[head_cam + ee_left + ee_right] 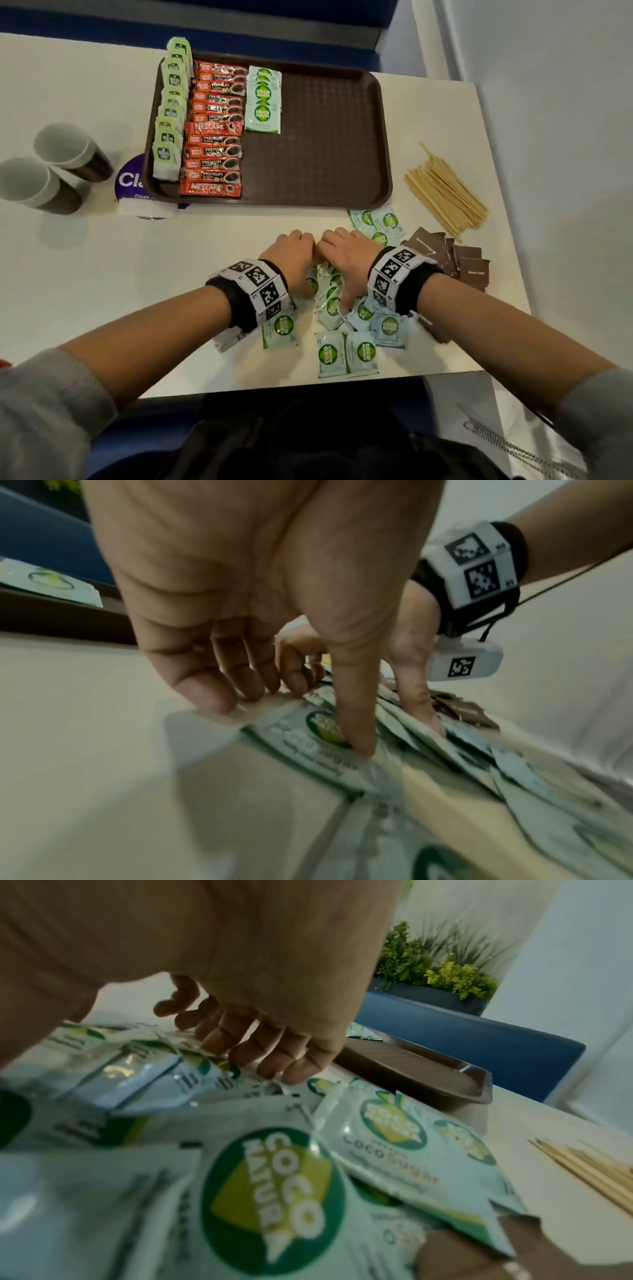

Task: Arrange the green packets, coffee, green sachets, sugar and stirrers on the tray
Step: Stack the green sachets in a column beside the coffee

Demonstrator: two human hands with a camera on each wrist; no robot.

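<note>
Both hands down on loose pile of green sachets (346,353) at near edge of worktop (102,274), knuckles close together.

L hand (291,253): left wrist view shows thumb pressed straight down on a sachet face (308,737), fingers (212,693) bent, tips on that sachet's far edge. Reads as a pinch on the sachet.

R hand (346,257): fingers (284,1056) curled downward, tips touching sachets in pile; thumb planted among sachets per left wrist view. Cannot tell if it actually grips one or only rests on them.

Tray (325,144), brown, far side of worktop:
- green packets (171,113) in a column along L rim, overlapping
- coffee sticks (214,133), red, stacked column just beside the packets
- short stack of green sachets (263,99), next column, top part of tray only
- R half of tray shows bare textured floor

Off tray, on worktop:
- more sachets (375,222) just below tray's near R corner
- brown sugar packets (452,257) scattered to R of R wrist
- wooden stirrers (445,195) in loose bundle, R of tray, lying diagonal

Other: two paper cups (44,168) at far L; purple-and-white pack (133,192) partly under tray's near L corner. Both wrists carry marker-tag bands (255,291).
</note>
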